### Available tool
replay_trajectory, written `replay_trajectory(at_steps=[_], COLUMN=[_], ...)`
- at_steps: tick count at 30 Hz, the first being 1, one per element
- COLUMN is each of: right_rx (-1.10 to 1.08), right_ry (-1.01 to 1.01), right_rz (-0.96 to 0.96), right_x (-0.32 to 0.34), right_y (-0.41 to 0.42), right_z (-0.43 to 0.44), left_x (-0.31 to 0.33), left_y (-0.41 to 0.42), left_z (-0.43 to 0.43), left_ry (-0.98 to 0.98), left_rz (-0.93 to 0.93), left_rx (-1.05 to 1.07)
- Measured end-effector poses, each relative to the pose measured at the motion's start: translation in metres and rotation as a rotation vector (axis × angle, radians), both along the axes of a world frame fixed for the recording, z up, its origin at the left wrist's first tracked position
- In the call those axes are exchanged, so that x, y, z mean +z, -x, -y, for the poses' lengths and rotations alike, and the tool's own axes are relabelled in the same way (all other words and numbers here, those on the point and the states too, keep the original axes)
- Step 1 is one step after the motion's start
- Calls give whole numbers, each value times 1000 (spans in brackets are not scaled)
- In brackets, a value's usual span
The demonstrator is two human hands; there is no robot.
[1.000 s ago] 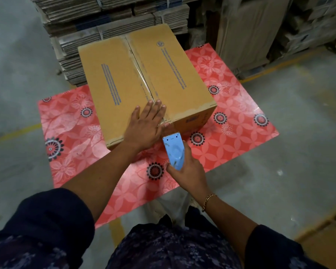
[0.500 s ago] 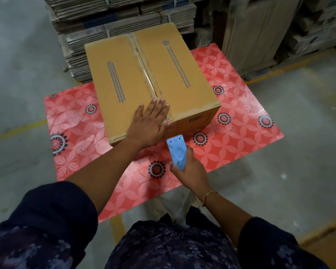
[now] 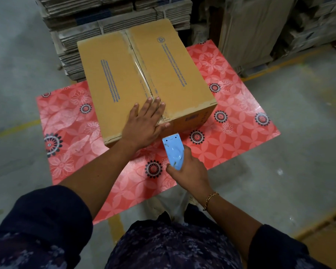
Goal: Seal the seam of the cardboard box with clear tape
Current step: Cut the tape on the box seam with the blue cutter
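Two closed flaps meet along the centre seam (image 3: 142,74) of the brown cardboard box (image 3: 169,74), where a glossy strip of clear tape (image 3: 139,67) already runs. Blue printed lines cross each flap. It sits on a red floral-patterned table (image 3: 241,113); its contents are hidden. Left hand (image 3: 145,125) lies flat, fingers spread and released, on the near end of the seam. Right hand (image 3: 190,171) is wrapped around a light blue plastic tape cutter (image 3: 173,150), its serrated edge toward the box. Bundled flat cardboard stacks (image 3: 105,20) stand behind.
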State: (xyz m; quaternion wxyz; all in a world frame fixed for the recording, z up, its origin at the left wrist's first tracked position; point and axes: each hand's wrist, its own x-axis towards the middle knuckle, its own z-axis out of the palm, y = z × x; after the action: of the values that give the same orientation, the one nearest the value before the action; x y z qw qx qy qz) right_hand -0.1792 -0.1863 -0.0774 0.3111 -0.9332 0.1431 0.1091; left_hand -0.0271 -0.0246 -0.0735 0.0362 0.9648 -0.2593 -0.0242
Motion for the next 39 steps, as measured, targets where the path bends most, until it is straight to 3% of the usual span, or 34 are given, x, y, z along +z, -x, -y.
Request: replay_trajectory(at_steps=[12, 21, 39], right_rx=[-5, 13, 28], right_ry=[78, 86, 126], right_rz=[-77, -90, -164], right_x=[12, 17, 36], right_y=[-11, -9, -21], right_z=[1, 3, -2], left_x=[-1, 5, -3], left_y=[0, -2, -2], left_z=[0, -9, -4], left_ry=[-10, -12, -69], left_rz=[31, -78, 29], left_rx=[-5, -89, -73])
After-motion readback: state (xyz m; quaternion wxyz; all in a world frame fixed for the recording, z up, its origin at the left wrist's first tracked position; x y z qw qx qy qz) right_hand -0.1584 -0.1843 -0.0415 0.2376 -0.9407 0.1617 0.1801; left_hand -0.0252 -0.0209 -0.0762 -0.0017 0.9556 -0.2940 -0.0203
